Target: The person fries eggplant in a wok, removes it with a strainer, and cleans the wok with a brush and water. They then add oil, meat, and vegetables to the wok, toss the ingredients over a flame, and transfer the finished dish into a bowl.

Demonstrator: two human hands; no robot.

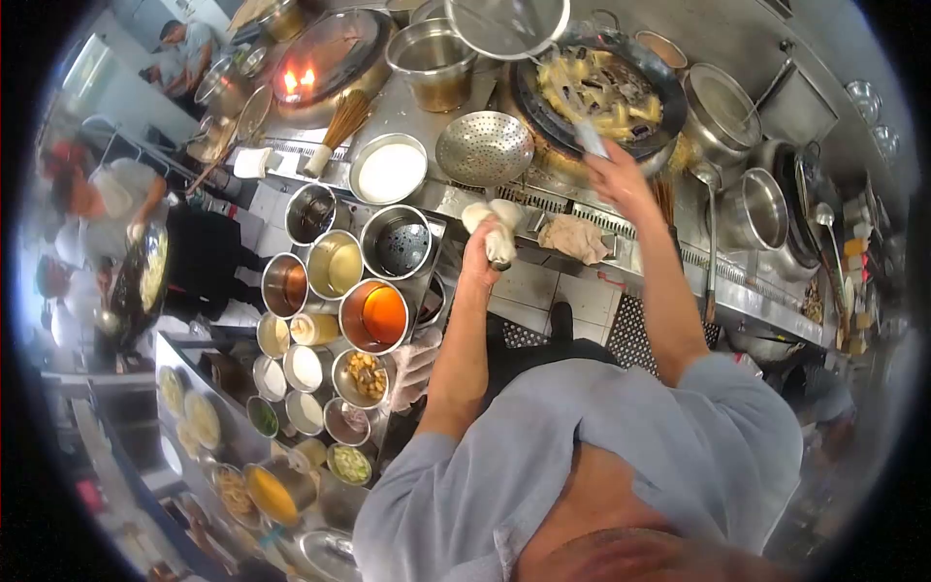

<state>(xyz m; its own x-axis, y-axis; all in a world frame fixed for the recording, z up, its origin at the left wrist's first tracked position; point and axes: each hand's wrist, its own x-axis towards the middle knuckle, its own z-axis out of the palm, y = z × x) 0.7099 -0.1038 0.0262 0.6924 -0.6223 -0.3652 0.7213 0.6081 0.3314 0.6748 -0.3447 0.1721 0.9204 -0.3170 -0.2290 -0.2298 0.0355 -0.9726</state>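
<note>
My right hand (621, 184) is closed around the pale handle of a cooking utensil (590, 141). It reaches into a dark wok (672, 95) at the upper right, and its far end is blurred among the food. Yellow strips and dark purple pieces of food (606, 87) fill the wok. My left hand (478, 254) grips a bunched white cloth (493, 223) by the counter's front edge. A dark end pokes out below that fist; what the cloth wraps is hidden. Just above the cloth rests a perforated metal strainer (485, 147).
Flames burn at another large wok (335, 58). A pot of white liquid (389, 170) and a deep steel pot (433, 68) stand nearby. Several sauce containers, one with orange liquid (376, 315), crowd the left side. A folded cloth (574, 239) lies at the counter edge. Co-workers (116, 194) stand left.
</note>
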